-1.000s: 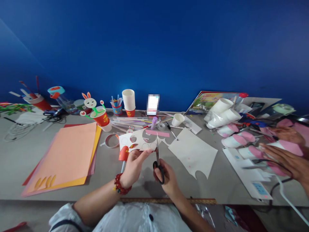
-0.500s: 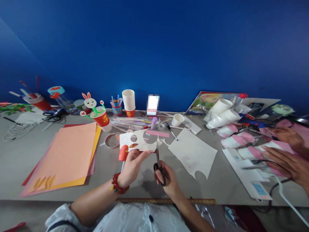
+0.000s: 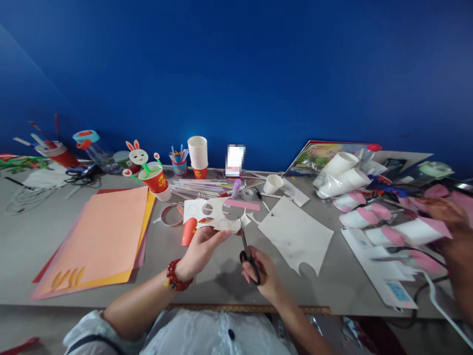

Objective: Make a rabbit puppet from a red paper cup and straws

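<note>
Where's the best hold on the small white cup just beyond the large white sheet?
Probably the rim of the small white cup, pinched from above: its mouth faces upward, so its wall can be straddled, avoiding the black pen lying to its near left.

Card (image 3: pixel 219 213): white, drawn circles. Scissors (image 3: pixel 245 244): black handles. Bracelet (image 3: pixel 173 277): dark red. Top sheet (image 3: pixel 114 231): peach. Strip (image 3: pixel 244 204): pink. Rabbit (image 3: pixel 138 157): white, pink-orange ears. Rabbit cup (image 3: pixel 156 182): red, yellow print. Table (image 3: pixel 162 254): grey. Wall (image 3: pixel 236 74): deep blue.
</note>
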{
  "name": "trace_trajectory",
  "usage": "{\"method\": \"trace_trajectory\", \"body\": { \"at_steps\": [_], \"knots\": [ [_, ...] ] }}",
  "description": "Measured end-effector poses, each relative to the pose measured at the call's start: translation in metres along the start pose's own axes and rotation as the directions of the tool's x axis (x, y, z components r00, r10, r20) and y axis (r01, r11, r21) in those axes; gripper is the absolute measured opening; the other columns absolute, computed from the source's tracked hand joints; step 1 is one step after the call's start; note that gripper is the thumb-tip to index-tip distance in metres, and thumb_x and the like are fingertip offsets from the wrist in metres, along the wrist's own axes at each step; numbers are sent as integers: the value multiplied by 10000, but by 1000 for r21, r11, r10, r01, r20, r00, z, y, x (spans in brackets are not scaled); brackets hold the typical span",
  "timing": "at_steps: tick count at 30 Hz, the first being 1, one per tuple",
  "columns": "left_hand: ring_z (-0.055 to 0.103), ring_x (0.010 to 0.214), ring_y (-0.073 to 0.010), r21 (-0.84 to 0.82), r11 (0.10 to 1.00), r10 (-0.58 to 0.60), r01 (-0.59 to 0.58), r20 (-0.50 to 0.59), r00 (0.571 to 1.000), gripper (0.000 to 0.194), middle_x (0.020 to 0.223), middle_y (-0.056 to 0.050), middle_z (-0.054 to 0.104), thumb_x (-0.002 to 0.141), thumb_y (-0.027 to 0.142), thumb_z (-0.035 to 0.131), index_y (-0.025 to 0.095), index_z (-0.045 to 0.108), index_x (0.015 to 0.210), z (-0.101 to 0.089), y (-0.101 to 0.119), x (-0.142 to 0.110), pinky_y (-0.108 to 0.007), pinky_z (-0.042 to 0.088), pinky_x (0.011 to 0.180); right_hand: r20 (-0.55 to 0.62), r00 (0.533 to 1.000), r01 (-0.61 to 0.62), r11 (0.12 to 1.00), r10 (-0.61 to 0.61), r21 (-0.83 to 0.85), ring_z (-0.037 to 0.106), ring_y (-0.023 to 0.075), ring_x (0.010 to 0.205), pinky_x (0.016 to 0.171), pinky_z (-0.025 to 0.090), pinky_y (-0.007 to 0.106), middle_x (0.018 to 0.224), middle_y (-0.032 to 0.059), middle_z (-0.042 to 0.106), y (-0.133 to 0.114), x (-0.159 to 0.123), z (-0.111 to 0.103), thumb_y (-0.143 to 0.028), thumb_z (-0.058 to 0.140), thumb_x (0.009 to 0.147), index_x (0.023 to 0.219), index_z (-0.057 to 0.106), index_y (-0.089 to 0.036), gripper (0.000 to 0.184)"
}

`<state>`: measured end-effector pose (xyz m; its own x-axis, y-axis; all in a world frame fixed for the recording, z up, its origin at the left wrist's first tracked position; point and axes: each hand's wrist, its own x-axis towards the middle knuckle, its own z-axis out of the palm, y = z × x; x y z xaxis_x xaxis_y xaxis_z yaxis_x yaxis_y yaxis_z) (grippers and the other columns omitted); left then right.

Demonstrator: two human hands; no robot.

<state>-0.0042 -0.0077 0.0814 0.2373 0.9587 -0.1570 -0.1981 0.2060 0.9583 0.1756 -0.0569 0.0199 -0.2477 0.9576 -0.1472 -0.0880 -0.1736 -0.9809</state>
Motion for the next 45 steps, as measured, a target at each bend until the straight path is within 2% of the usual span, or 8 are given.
{"method": "trace_trajectory", "body": {
  "at_steps": [3, 8, 11, 17, 25, 33, 41, 45],
  "knots": [
    [514, 596, -143, 37, 999, 1, -1, 13, 1000, 347, 536, -11, 585, 765, 483, 744, 136, 744, 747, -2, 2, 1, -245, 375, 546, 5, 1000, 0, 1000, 0, -20, 410, 75, 422, 420, 300, 216, 556, -73, 422, -4, 0, -1, -697, 675, 728, 686, 401, -222, 549],
    [488, 575, -147, 63, 997, 46, -46, -7, 999, 337, 557, -14, 586, 688, 469, 799, 143, 749, 759, -6, 2, 2, -248, 349, 499, 46, 999, 7, 1000, -6, -23, 433, 90, 436, 438, 334, 226, 533, -56, 474, -17, -1, 0, -737, 684, 694, 692, 434, -218, 576],
    [490, 581, -151, 53, 998, 22, -22, 6, 1000, 318, 563, -16, 586, 674, 449, 812, 145, 751, 749, -8, 1, 1, -247, 345, 497, 60, 998, 13, 1000, -12, -16, 441, 94, 444, 443, 350, 230, 545, -49, 494, -22, -1, 0, -710, 698, 707, 696, 435, -219, 557],
    [513, 592, -160, 27, 1000, -10, 10, 13, 1000, 286, 519, -5, 538, 673, 416, 820, 148, 720, 664, -10, 1, 1, -252, 360, 518, 67, 998, 20, 1000, -20, -3, 432, 87, 437, 441, 334, 225, 540, -66, 446, -14, 0, -2, -720, 683, 714, 704, 441, -215, 560],
    [444, 545, -118, 75, 997, -19, 16, 31, 999, 353, 569, -9, 568, 702, 471, 791, 125, 725, 720, -12, 2, 2, -242, 311, 485, 54, 998, 33, 999, -32, -5, 406, 88, 423, 430, 314, 231, 520, -67, 430, -16, -1, 0, -707, 675, 728, 671, 429, -220, 549],
    [513, 578, -161, 44, 999, -18, 17, 34, 999, 325, 500, -16, 542, 669, 446, 816, 144, 703, 627, -13, 5, 1, -249, 363, 494, 62, 998, 33, 999, -32, -14, 393, 90, 425, 424, 319, 234, 503, -67, 428, -20, -1, 0, -731, 660, 722, 657, 431, -223, 562],
    [523, 565, -147, 51, 998, -33, 29, 80, 996, 344, 547, -31, 603, 682, 457, 800, 123, 762, 752, -14, 8, 2, -230, 361, 479, 66, 997, 52, 998, -49, -34, 383, 85, 416, 427, 308, 233, 494, -71, 421, -19, -1, -2, -694, 656, 745, 657, 434, -223, 528],
    [497, 515, -126, 55, 997, -56, 51, 100, 993, 361, 564, -38, 620, 700, 461, 788, 115, 774, 803, -14, 9, 3, -228, 337, 455, 71, 997, 18, 996, -12, -83, 385, 87, 418, 433, 290, 234, 483, -70, 431, -24, -1, -5, -632, 650, 774, 665, 437, -225, 472]
  ]
}}
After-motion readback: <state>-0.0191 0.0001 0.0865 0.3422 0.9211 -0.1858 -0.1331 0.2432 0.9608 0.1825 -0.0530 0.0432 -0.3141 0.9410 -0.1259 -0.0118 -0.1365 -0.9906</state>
